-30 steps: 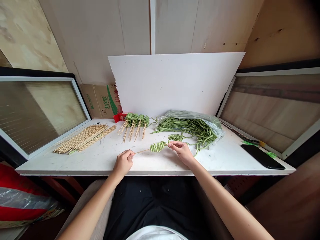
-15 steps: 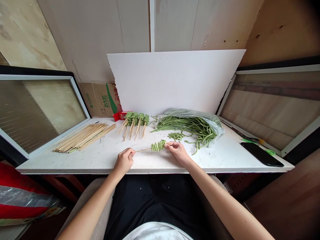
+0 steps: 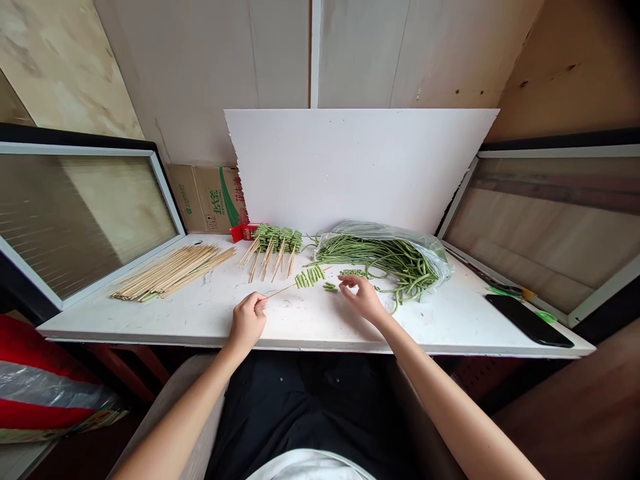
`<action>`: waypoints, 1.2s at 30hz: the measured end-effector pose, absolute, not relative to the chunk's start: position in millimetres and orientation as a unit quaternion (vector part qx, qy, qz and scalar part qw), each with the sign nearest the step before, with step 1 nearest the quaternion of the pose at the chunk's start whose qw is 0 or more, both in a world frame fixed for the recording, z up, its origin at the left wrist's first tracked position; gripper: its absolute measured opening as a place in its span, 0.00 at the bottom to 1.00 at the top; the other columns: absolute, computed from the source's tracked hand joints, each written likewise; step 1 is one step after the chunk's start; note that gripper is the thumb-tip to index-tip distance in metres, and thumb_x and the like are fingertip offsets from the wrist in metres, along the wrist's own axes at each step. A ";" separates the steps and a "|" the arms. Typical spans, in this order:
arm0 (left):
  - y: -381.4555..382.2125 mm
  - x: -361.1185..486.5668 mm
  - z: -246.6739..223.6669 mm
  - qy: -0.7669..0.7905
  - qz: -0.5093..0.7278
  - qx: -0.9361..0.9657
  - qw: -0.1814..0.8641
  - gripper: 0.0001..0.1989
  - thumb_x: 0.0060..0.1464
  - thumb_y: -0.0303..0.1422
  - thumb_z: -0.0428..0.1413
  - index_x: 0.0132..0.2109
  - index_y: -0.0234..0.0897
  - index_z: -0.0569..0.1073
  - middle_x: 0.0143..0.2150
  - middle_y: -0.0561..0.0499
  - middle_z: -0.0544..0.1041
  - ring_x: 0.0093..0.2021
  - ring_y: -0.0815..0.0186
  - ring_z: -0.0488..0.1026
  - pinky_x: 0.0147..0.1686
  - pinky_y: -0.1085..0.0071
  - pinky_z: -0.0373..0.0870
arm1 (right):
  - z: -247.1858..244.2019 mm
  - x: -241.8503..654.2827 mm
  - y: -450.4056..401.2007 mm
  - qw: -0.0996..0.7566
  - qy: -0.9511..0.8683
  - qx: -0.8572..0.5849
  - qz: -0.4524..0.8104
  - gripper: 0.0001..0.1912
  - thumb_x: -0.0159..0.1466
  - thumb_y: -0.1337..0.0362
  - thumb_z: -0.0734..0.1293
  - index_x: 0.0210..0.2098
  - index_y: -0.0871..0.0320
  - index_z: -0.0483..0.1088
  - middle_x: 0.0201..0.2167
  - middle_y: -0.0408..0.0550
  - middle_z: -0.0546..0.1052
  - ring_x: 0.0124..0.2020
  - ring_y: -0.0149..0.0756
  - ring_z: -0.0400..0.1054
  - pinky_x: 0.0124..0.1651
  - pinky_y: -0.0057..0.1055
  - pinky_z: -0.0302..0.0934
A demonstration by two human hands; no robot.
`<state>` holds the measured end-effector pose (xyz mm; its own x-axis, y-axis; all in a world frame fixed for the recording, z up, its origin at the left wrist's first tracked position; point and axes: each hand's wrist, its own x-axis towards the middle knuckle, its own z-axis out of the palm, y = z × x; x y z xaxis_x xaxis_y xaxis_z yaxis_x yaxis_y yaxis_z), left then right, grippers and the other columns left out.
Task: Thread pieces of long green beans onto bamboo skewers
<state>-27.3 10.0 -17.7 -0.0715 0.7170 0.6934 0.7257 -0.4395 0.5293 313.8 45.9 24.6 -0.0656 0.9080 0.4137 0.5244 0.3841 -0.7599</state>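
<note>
Pinches one skewer (image 3: 281, 291), threaded with about seven bean pieces (image 3: 310, 276), in the closed left hand (image 3: 249, 322), front-left of one plastic bag (image 3: 442, 257). Parts the right hand (image 3: 364, 300) loosely, visibly holding nothing, in front of the bag. Shows about four threaded bundles (image 3: 273, 240) left of the bag, and one phone (image 3: 529, 320) right.

The white counter (image 3: 175, 327) runs between two framed translucent panes (image 3: 95, 220); a ragged-edged white board (image 3: 360, 167) stands before a grey panelled wall (image 3: 200, 67), with a brown wall (image 3: 565, 100) at the right.
</note>
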 end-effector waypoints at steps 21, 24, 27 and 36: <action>7.3 -26.3 -17.0 -0.489 -0.485 -0.725 -0.002 0.10 0.63 0.27 0.50 0.37 0.39 0.75 0.31 0.51 0.78 0.32 0.63 0.76 0.36 0.70 0.69 | 12.2 325.3 37.4 0.535 -0.594 -0.429 0.420 0.20 0.63 0.44 0.73 0.40 0.54 0.77 0.40 0.50 0.81 0.41 0.42 0.71 0.40 0.34 0.61; 7.7 -27.0 -18.0 -0.482 -0.479 -0.734 0.000 0.10 0.63 0.27 0.50 0.38 0.39 0.76 0.32 0.51 0.79 0.33 0.63 0.77 0.36 0.70 0.69 | 13.5 321.8 34.7 0.547 -0.532 -0.388 0.517 0.21 0.59 0.44 0.76 0.40 0.53 0.77 0.41 0.49 0.81 0.43 0.41 0.73 0.39 0.32 0.59; 8.5 -27.7 -19.7 -0.475 -0.475 -0.741 0.003 0.10 0.63 0.27 0.50 0.38 0.39 0.76 0.32 0.51 0.79 0.33 0.63 0.77 0.36 0.70 0.70 | 14.6 318.2 32.4 0.546 -0.503 -0.372 0.558 0.20 0.57 0.45 0.79 0.36 0.54 0.76 0.44 0.51 0.81 0.48 0.44 0.73 0.40 0.32 0.60; 9.0 -27.6 -21.2 -0.482 -0.463 -0.744 0.001 0.11 0.64 0.27 0.49 0.37 0.39 0.75 0.33 0.50 0.79 0.34 0.63 0.77 0.37 0.70 0.69 | 19.2 316.9 27.9 0.560 -0.490 -0.339 0.575 0.21 0.55 0.47 0.81 0.31 0.55 0.74 0.35 0.45 0.75 0.38 0.35 0.68 0.39 0.30 0.62</action>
